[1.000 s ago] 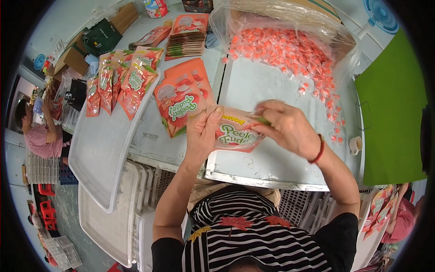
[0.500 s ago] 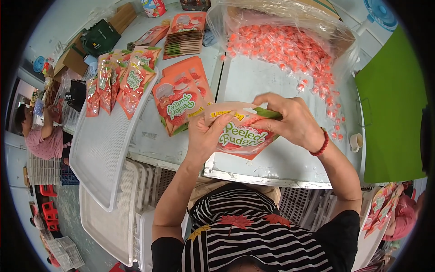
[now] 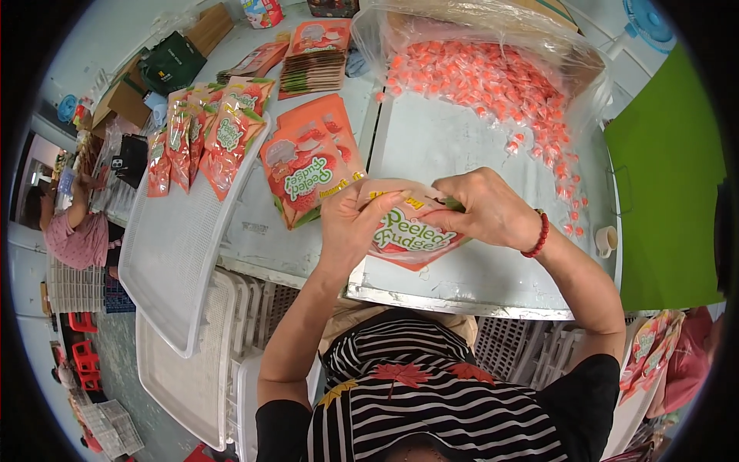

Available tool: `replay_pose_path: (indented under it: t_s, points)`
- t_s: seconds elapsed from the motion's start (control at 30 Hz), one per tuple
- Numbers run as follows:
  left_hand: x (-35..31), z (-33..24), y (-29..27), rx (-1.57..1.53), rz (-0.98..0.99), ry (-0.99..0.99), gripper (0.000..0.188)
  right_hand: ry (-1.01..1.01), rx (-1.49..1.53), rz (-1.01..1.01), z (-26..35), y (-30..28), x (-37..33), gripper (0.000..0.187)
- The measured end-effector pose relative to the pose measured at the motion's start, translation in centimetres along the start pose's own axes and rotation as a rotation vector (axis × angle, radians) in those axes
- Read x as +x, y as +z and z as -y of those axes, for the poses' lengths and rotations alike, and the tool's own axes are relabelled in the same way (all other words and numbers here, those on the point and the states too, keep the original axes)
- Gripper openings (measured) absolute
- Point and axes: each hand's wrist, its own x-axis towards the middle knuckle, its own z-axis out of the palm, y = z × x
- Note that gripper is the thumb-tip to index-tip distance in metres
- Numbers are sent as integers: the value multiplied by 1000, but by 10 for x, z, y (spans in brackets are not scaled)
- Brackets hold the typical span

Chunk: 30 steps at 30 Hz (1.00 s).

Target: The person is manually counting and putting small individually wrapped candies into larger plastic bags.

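Between my hands, over the table's front part, is a pink-and-red candy pouch (image 3: 416,231) with printed lettering. My left hand (image 3: 350,227) pinches its left upper edge, thumb on the front. My right hand (image 3: 493,212), below a red bead bracelet (image 3: 541,235), grips the right upper corner between thumb and fingers. The pouch's top edge bows upward between the hands; its inside is hidden. Just left of my left hand lie several flat pouches (image 3: 304,165) of the same kind. Farther back, a heap of wrapped red candies (image 3: 485,81) spills from clear plastic toward the right.
At left, a white perforated tray (image 3: 165,254) carries several filled pouches (image 3: 227,138). A stack of flat pouches (image 3: 312,73) stands at the back. A small cup (image 3: 606,241) sits at the right edge, near a green panel (image 3: 662,185). Another person (image 3: 73,231) is at far left.
My right hand has shifted slightly down and inward. The pouch's right corner is now more covered by its fingers, and its upper edge bulges more between my hands.
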Motion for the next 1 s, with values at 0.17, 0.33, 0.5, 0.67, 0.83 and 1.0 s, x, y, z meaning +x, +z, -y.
replay_pose_path:
  t_s: [0.17, 0.33, 0.5, 0.67, 0.83, 1.0]
  points:
    - [0, 0, -6, 47, 44, -47, 14, -78, -96, -34, 3, 1, -3, 26]
    - [-1, -10, -13, -11, 8, -43, 14, -25, 33, 2, -3, 0, -5, 23]
    - [0, -9, -20, -5, 20, -26, 13, 4, 27, -19, -1, 2, -8, 17]
    - [1, -12, -32, -160, 14, -42, 12, -11, 7, 47, -5, 1, -8, 21]
    - [12, -9, -42, -164, 27, -36, 12, 9, -112, 11, 5, 0, -2, 23]
    - [11, -5, -72, -221, -144, 63, 24, -72, 26, -3, 29, 0, 15, 19]
